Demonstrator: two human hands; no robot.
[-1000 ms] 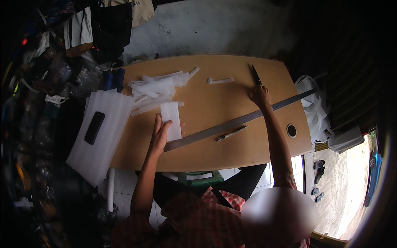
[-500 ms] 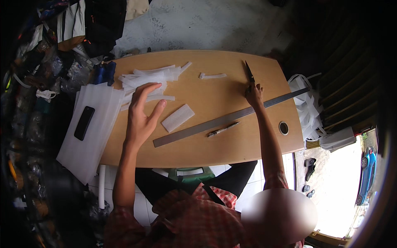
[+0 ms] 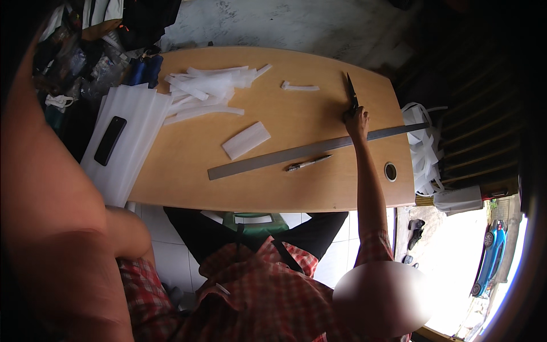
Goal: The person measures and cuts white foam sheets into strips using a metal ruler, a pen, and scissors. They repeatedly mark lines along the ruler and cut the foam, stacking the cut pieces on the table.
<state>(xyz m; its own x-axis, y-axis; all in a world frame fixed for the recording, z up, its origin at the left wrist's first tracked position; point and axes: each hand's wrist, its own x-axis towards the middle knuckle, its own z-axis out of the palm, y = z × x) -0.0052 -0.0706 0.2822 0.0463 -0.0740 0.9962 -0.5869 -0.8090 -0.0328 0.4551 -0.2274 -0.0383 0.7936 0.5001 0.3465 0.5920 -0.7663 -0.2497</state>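
Observation:
Toward the table's far right, my right hand (image 3: pixel 357 121) is closed around the handle of what looks like a pair of dark scissors (image 3: pixel 351 90), the pointed tip facing away from me. Its grip end is mostly covered by my fingers. Just below that hand, a long metal ruler (image 3: pixel 285 158) lies slantwise across the table. My left arm (image 3: pixel 57 199) is raised large and close along the left side of the view, and its hand is out of sight. A white foam rectangle (image 3: pixel 247 140) and a pen (image 3: pixel 307 163) lie near the ruler.
White foam strips (image 3: pixel 208 85) are heaped on the wooden table (image 3: pixel 273 194) at far left, beside stacked foam sheets (image 3: pixel 137 122) bearing a black phone (image 3: pixel 110 141). One short strip (image 3: pixel 300 87) lies apart. More white strips (image 3: pixel 424 148) hang beyond the right edge, near a round hole (image 3: pixel 390 171).
My left hand has left the space above the table and gone out of view, its arm now close at the left. My right hand stays on the scissors. The whole view has shifted slightly.

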